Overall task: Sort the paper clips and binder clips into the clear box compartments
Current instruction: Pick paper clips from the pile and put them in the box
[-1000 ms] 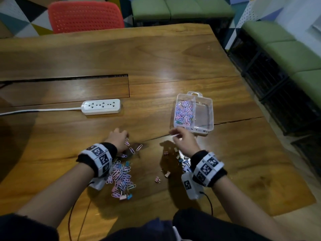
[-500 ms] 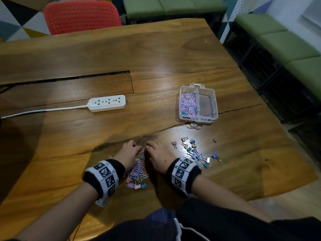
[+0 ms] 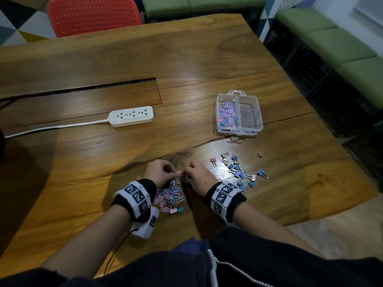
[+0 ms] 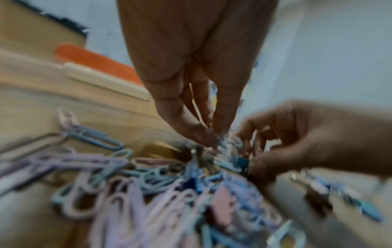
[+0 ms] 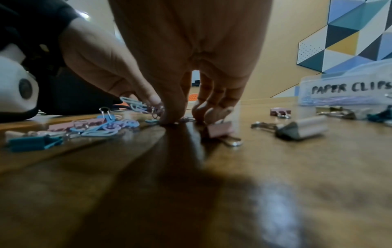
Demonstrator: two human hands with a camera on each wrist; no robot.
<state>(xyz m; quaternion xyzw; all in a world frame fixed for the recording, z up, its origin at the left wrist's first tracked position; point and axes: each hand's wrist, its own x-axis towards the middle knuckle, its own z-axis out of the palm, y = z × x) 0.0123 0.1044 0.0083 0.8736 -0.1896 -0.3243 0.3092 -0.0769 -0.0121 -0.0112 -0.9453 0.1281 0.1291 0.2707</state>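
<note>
A mixed pile of pastel paper clips and binder clips (image 3: pixel 170 196) lies on the wooden table in front of me. My left hand (image 3: pixel 176 174) pinches paper clips (image 5: pixel 135 104) at the pile's far edge. Fingertip to fingertip with it, my right hand (image 3: pixel 187 177) curls its thumb and fingers round a small teal binder clip (image 4: pixel 241 162) on the table. Several loose binder clips (image 3: pixel 238 169) are spread to the right. The clear box (image 3: pixel 258 121) stands beyond them; its left compartment holds paper clips (image 3: pixel 227 114) and its right compartment looks bare.
A white power strip (image 3: pixel 131 116) with its cord lies at the left middle. A long cable slot (image 3: pixel 83 89) crosses the table behind it. A red chair (image 3: pixel 93 15) stands at the far edge, and green benches (image 3: pixel 342 48) on the right. The table's right edge runs near the box.
My right hand came back from the box to the pile and met the left hand. The binder clips on the right are now uncovered. Since half a second ago both hands have hardly moved.
</note>
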